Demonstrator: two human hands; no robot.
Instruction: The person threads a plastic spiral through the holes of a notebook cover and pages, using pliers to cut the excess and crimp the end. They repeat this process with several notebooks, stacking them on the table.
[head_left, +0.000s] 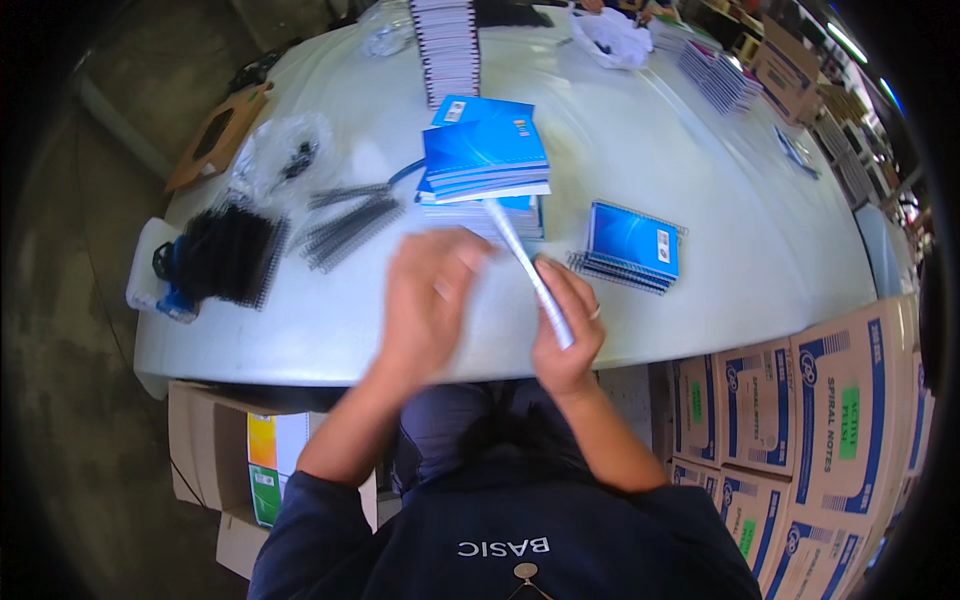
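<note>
Navy shirt (480, 515) closest, one person works at a pale bench (745, 300). The right hand (582, 345) closes its fingers on one thin paper block (530, 270), edge-on, its near end between thumb and fingers. Beside it, the left hand (425, 295) is blurred, fingers half curled; whether they hold anything, I cannot tell. Beyond: one blue notebook pile (485, 150); rightward, one spiral-bound stack (635, 240).

Held booklet (529, 270) edge: whitish | notebook covers (482, 145): blue (paler streaks across) | coil bundle (232, 255): black
</note>
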